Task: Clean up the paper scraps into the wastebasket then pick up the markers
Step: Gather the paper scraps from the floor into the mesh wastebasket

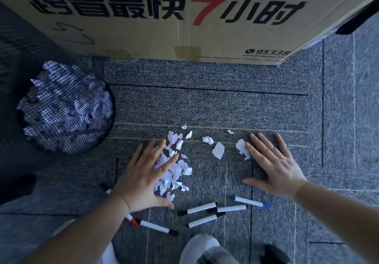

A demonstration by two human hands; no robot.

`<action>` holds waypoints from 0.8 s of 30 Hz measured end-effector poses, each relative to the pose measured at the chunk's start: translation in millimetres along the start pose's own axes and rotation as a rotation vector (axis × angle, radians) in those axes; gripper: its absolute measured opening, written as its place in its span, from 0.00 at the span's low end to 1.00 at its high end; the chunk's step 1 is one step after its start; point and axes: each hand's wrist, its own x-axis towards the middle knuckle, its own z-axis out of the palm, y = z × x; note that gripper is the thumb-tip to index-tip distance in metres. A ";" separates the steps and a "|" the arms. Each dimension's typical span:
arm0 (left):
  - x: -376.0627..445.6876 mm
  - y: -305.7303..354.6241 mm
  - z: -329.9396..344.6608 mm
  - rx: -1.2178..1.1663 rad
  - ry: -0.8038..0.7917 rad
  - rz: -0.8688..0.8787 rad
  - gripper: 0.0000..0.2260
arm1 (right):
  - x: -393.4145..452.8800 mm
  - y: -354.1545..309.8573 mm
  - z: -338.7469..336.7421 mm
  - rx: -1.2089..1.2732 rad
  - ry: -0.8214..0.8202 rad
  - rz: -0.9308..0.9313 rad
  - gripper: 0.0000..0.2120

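Most of the paper scraps [172, 169] lie loose on the grey carpet floor [205, 107], though the mesh wastebasket [65, 107] at the left already holds white paper. Both the left hand [143, 179] and right hand [272, 165] lie flat beside the scraps, fingers spread and grasping nothing. Several markers [205, 212] lie unpicked nearer the person. A printed cardboard box [164, 17] stands behind.

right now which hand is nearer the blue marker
Right. The right hand lies just above the blue marker; the left hand is farther left, on the scraps.
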 end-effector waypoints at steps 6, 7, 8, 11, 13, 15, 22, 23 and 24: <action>16.3 10.7 -3.9 -0.033 0.041 -0.110 0.50 | 45.2 -37.9 -10.1 -0.056 0.012 -0.127 0.44; 21.7 12.7 -6.6 -0.052 0.062 -0.136 0.50 | 54.1 -43.5 -12.2 -0.056 0.025 -0.163 0.44; 27.2 14.2 -9.1 -0.069 0.080 -0.160 0.50 | 62.0 -48.1 -14.2 -0.054 0.034 -0.194 0.44; 38.1 15.4 -13.3 -0.068 0.106 -0.185 0.51 | 80.9 -57.6 -18.8 -0.047 0.039 -0.281 0.44; 39.0 14.5 -13.6 -0.060 0.138 -0.176 0.50 | 92.5 -63.7 -21.6 -0.044 0.043 -0.349 0.43; 35.3 12.8 -12.3 -0.048 0.178 -0.166 0.47 | 102.4 -71.3 -23.7 -0.043 0.050 -0.408 0.43; 15.9 1.2 0.7 0.075 0.319 -0.085 0.31 | 115.5 -86.1 -23.8 -0.098 0.043 -0.473 0.45; 15.7 1.2 1.2 0.099 0.336 -0.090 0.29 | 116.9 -87.2 -24.2 -0.112 0.043 -0.485 0.45; 15.9 1.6 1.3 0.119 0.353 -0.096 0.27 | 118.1 -88.2 -24.6 -0.121 0.047 -0.493 0.45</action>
